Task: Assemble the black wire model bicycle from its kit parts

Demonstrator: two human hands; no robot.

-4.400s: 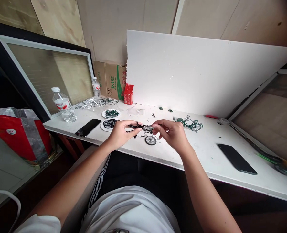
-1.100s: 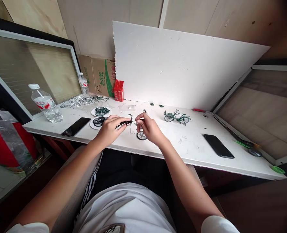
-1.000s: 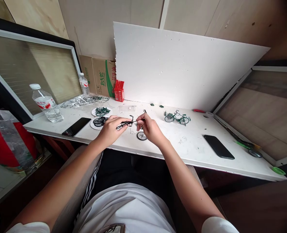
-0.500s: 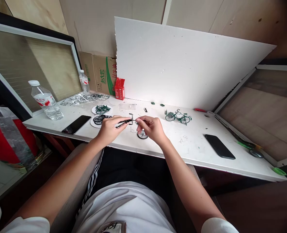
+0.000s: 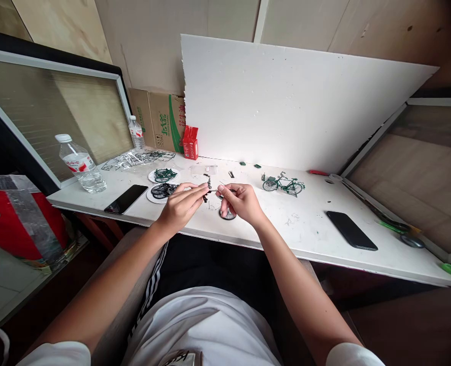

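Note:
Over the front middle of the table, my left hand [image 5: 183,203] is closed with its fingertips on a small dark part [image 5: 205,199], mostly hidden by the fingers. Facing it, my right hand [image 5: 240,202] pinches a thin, rod-like piece [image 5: 214,190] whose end reaches the left fingertips. A small handlebar-shaped part [image 5: 207,178] shows just beyond the fingertips. Below my right fingers is a black spoked model wheel [image 5: 228,215]; whether they touch it I cannot tell. An assembled green model bicycle [image 5: 284,184] stands to the right.
Left of my hands are a plate of black parts [image 5: 163,191], a plate of green parts [image 5: 164,175], a phone [image 5: 126,199] and a water bottle [image 5: 81,165]. Another phone [image 5: 351,230] lies right. Behind stand a red box [image 5: 190,143] and a white board [image 5: 297,107].
My left fingers have turned and flattened over the dark part, whose two prongs stuck out leftward before. My right hand keeps its pinch. The whole view has shifted slightly.

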